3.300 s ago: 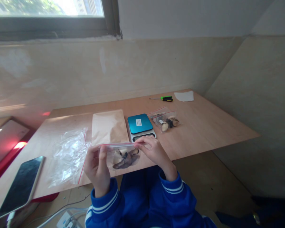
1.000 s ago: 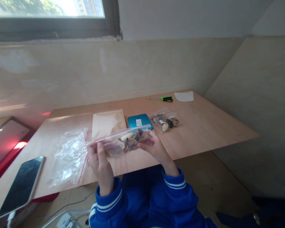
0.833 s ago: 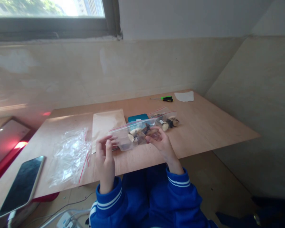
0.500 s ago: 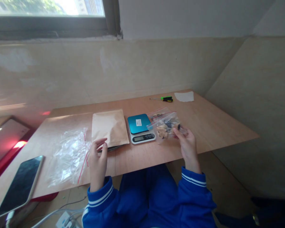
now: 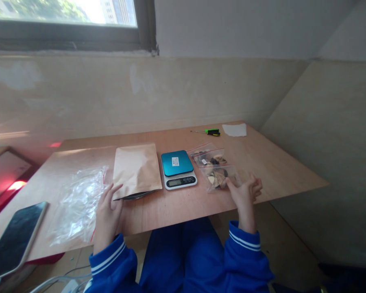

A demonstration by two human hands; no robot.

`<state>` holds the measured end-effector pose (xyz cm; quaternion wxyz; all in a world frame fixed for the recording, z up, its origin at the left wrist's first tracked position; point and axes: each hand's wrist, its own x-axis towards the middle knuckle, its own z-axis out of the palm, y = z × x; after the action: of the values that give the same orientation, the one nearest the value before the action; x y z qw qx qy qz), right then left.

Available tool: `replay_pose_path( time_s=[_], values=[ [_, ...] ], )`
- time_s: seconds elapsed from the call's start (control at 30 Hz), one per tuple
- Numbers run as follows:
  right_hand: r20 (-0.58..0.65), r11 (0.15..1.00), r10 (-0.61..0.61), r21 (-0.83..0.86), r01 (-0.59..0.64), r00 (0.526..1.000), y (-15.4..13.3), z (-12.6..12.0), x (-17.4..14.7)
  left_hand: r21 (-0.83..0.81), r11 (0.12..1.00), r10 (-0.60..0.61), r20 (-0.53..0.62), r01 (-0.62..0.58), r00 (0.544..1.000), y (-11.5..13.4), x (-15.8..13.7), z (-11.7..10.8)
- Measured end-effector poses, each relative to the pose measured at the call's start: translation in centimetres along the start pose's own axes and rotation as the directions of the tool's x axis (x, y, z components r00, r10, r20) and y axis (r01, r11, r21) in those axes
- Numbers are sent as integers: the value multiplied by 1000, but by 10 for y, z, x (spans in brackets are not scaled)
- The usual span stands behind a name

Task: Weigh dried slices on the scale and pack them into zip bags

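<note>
My right hand [image 5: 245, 193] is open at the table's front edge, its thumb by the nearest filled zip bag [image 5: 218, 180], which holds tan and dark dried pieces. Behind that one lie more filled zip bags [image 5: 214, 158], overlapping. My left hand [image 5: 107, 212] is open too, fingers apart, between a pile of clear plastic zip bags [image 5: 76, 203] and a brown kraft paper pouch [image 5: 136, 169]; whether it touches either I cannot tell. The pouch's dark mouth faces me. Between pouch and filled bags stands a digital scale [image 5: 181, 182] with a blue plate, nothing on it.
A phone [image 5: 16, 236] with a cable plugged in lies at the table's left edge. Toward the back are a green and black screwdriver [image 5: 212, 132] and a white piece of paper [image 5: 234, 130]. The wooden table [image 5: 280, 171] narrows to a corner at right.
My right hand has put the filled zip bag down in front of the others and let go. My left hand has moved left and down, over the edge of the clear bags.
</note>
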<state>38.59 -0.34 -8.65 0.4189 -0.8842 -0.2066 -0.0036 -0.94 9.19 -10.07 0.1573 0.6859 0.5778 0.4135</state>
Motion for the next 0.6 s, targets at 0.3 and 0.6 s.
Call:
replay_pose_path(
  time_s=[0.3,0.6],
  values=[
    [278,975,-223,62,214,934,18,8,0,-54,999,3,5,-3,1000,12,0,16],
    [269,896,-345,380,230,899,-12,46,7,-37,999,12,-140,-17,990,23,-6,11]
  ],
)
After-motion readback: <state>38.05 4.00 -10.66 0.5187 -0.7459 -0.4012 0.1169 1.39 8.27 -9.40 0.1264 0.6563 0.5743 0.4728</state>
